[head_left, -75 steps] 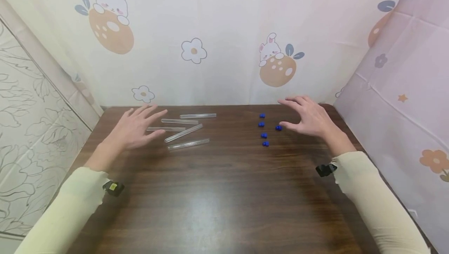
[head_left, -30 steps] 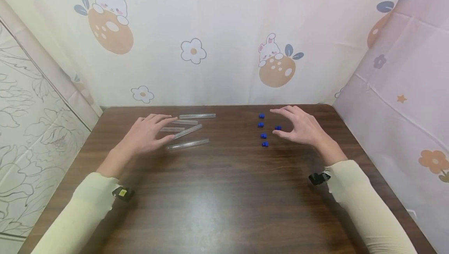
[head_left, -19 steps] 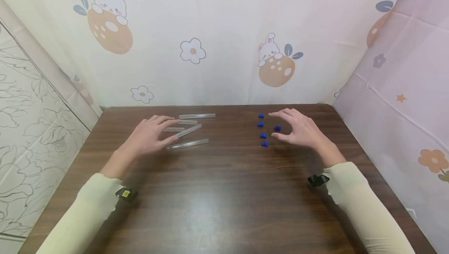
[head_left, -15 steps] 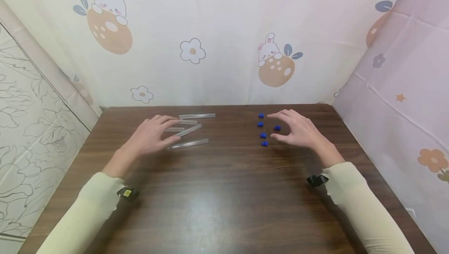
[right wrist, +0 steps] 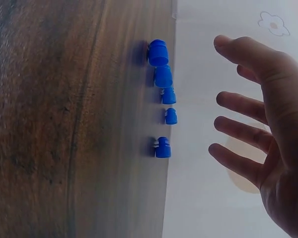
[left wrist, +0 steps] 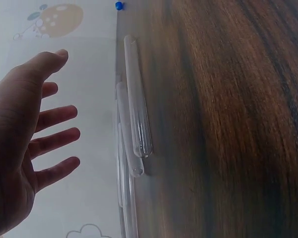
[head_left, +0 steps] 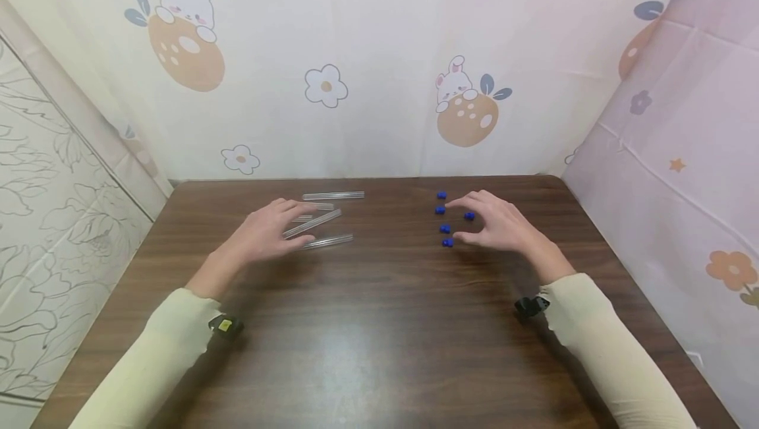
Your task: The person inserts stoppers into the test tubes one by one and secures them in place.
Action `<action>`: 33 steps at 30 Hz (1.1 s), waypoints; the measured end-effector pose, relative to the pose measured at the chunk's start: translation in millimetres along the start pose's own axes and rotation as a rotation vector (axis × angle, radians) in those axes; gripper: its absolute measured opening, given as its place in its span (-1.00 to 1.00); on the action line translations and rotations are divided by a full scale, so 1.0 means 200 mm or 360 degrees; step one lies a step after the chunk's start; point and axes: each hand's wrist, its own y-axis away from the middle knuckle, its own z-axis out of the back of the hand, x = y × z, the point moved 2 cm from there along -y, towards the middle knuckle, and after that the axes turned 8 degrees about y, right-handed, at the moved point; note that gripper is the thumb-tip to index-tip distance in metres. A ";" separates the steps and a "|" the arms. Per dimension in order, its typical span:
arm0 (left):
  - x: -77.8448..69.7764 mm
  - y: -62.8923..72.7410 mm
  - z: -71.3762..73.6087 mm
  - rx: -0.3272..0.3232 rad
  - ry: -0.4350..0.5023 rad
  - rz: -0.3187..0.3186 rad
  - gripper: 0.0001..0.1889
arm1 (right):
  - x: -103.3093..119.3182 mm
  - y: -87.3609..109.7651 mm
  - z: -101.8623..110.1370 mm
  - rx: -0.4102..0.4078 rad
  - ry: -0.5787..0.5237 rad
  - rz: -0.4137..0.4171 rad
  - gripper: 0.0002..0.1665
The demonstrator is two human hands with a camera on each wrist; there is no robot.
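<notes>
Several clear test tubes [head_left: 334,196] lie on the brown table, left of its middle, some at slants to one another. My left hand [head_left: 267,231] hovers above their left ends with fingers apart, hiding part of them. In the left wrist view, the nearest test tube [left wrist: 138,104] shows a rounded end, and nothing sits in the left hand. Right of the middle lie several small blue stoppers [head_left: 445,228], most in a loose column. Beside them, my right hand [head_left: 498,223] is held in the air with thumb and fingers spread. The right wrist view shows a gap between it and the blue stoppers [right wrist: 163,77].
A dark wood table [head_left: 379,323] fills the space before me. Behind it hangs a pale curtain [head_left: 379,33] with rabbit and flower prints, and more patterned cloth [head_left: 700,172] closes off the right side. Each sleeve cuff carries a small black camera [head_left: 532,306].
Both hands have moved inward, the left one further over the test tubes and the right one closer to the blue stoppers. Tubes and stoppers lie where they were.
</notes>
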 end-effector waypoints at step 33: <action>-0.01 -0.03 -0.10 0.0023 0.0056 -0.0160 -0.31 | 0.03 -0.01 -0.11 0.0205 -0.0017 0.0089 -0.57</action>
